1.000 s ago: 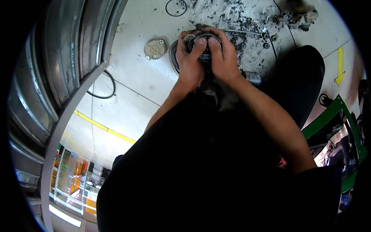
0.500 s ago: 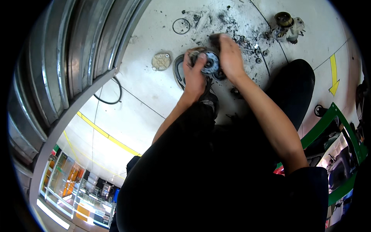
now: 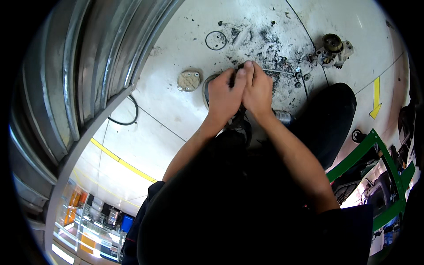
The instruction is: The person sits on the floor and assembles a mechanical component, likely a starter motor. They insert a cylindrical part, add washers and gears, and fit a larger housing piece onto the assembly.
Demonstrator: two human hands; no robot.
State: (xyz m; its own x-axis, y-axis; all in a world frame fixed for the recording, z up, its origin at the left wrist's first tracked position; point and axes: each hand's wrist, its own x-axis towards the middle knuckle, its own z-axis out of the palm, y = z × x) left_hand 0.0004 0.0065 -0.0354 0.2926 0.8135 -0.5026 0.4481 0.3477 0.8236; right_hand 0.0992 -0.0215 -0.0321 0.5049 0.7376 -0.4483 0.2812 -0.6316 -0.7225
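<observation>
Black and mostly covered, the part (image 3: 232, 80) sits between the left hand (image 3: 223, 97) and right hand (image 3: 259, 92). Apart half a second ago, the hands now meet, so both work over it, fingers curled; whether they pinch it, I cannot tell.

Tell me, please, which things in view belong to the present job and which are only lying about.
Likely the job:
dark part, mostly hidden by left hand and right hand
round beige cover, perhaps
thin black ring, perhaps
metal assembly, perhaps

Probably unrelated:
black loop
green frame
</observation>
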